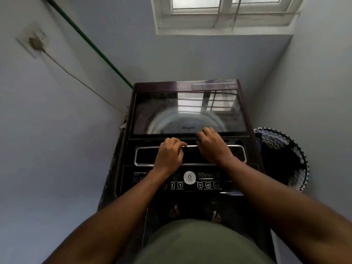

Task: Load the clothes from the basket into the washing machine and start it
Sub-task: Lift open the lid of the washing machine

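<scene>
A dark top-loading washing machine [188, 141] stands in the corner of a narrow room, its back close under a white-framed window [226, 14], its left side near the pale wall [47, 130]; its glass lid [188, 113] lies shut and flat, the drum showing faintly through it. The person's left hand [169, 155] rests with fingers curled over the chrome rim of the handle recess [144, 157] at the lid's front edge; the right hand [213, 145] reaches a little farther, fingers bent down onto the seam where the lid meets that recess; neither hand holds anything loose. The control panel [190, 181] sits nearer the person, partly crossed by both forearms. The laundry basket [297, 155], with a zigzag-patterned cloth [272, 140] at its rim, stands just beside the machine's right side, filling most of the gap to the right wall. A green pipe [91, 44] runs diagonally down the left wall to the machine's back corner; a wall socket [35, 41] sends a thin cord toward the same side.
</scene>
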`<state>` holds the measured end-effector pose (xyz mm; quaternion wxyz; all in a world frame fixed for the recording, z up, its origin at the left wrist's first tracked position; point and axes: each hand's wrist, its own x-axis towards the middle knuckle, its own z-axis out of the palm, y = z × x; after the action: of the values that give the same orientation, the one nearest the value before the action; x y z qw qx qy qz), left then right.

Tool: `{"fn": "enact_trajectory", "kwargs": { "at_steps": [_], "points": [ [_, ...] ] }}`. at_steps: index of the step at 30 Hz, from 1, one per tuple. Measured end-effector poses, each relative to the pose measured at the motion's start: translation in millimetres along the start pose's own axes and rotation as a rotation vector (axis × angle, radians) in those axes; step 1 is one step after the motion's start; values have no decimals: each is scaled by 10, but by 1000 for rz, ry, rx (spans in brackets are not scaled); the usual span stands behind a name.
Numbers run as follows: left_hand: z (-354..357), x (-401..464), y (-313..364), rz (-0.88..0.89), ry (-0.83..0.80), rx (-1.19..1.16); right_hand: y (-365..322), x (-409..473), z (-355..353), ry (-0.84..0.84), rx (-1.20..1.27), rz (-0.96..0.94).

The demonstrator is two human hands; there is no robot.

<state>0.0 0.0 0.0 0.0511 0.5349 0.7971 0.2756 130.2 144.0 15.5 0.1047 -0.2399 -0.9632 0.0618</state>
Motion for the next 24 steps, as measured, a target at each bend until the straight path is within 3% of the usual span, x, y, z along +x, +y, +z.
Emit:
{"fn": "enact_trajectory", "kwargs": {
  "at_steps": [15, 24],
  "points": [
    [28, -61, 20, -158, 9, 65, -213, -146, -7, -94, 25, 86],
    [20, 3, 57, -210, -38, 102, -213, -67, -237, -302, 101, 94]
  ]
}}
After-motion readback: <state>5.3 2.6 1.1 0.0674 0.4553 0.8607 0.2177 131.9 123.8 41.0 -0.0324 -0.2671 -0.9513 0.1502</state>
